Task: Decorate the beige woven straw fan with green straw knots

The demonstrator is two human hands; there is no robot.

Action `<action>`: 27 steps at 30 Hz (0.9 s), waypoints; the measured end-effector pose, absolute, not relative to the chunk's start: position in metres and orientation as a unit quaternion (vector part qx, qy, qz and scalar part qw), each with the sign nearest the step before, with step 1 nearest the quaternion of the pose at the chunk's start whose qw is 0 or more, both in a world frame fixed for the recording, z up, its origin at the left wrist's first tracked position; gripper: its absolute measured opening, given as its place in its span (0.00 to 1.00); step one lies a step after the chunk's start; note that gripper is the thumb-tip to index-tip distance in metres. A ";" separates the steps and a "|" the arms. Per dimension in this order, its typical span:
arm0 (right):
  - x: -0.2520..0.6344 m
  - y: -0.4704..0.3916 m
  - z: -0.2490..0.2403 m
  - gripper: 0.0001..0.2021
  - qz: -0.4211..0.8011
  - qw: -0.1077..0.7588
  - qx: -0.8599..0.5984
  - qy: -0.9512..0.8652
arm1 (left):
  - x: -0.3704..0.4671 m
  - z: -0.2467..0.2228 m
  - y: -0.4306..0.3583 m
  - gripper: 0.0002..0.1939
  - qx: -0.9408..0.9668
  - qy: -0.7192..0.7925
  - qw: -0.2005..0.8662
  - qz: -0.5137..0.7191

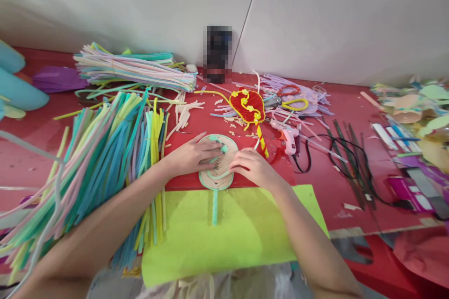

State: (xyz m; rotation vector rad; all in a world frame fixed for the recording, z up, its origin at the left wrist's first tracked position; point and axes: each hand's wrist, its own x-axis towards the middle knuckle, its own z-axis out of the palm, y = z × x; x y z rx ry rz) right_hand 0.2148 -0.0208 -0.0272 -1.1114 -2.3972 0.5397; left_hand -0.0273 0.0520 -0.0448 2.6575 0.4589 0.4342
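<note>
A round fan (pixel 218 182) made of cream pipe cleaners with a mint-green rim lies on the red table, its mint handle (pixel 215 208) pointing towards me over the lime-green sheet. My left hand (pixel 191 155) rests on its left side, fingers stretched out flat across the surface. At the right edge my right hand (pixel 253 167) has its fingertips pinched together on a mint-green pipe cleaner (pixel 220 174) that curves over the lower part of the disc. The fingers partly cover the shape in the middle.
Bundles of coloured pipe cleaners (pixel 105 159) lie on the left, another bundle (pixel 136 69) behind. A red and yellow fan (pixel 247 105), scissors (pixel 294 104), pink glue gun (pixel 288 139) and black cable (pixel 308 161) are to the right. The lime-green sheet (pixel 224 247) overhangs the front edge.
</note>
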 end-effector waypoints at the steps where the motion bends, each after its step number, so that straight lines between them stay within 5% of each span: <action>1: 0.214 -0.019 -0.025 0.07 0.200 0.205 -0.402 -0.870 | -0.027 -0.045 0.052 0.19 0.953 0.164 0.202 0.156; 7: 0.209 -0.007 -0.016 0.09 0.186 0.159 -0.383 -0.891 | -0.027 -0.045 0.053 0.19 0.958 0.152 0.187 0.156; 17: 0.201 -0.011 -0.030 0.07 0.083 0.206 -0.370 -0.902 | -0.028 -0.045 0.053 0.19 0.959 0.158 0.183 0.150; 24: 0.191 -0.060 -0.030 0.07 -0.095 0.342 -0.601 -0.716 | -0.028 -0.048 0.053 0.21 0.961 0.154 0.159 0.165; 27: 0.177 -0.100 -0.023 0.05 -0.055 0.375 -0.677 -0.632 | -0.029 -0.048 0.053 0.21 0.962 0.151 0.158 0.164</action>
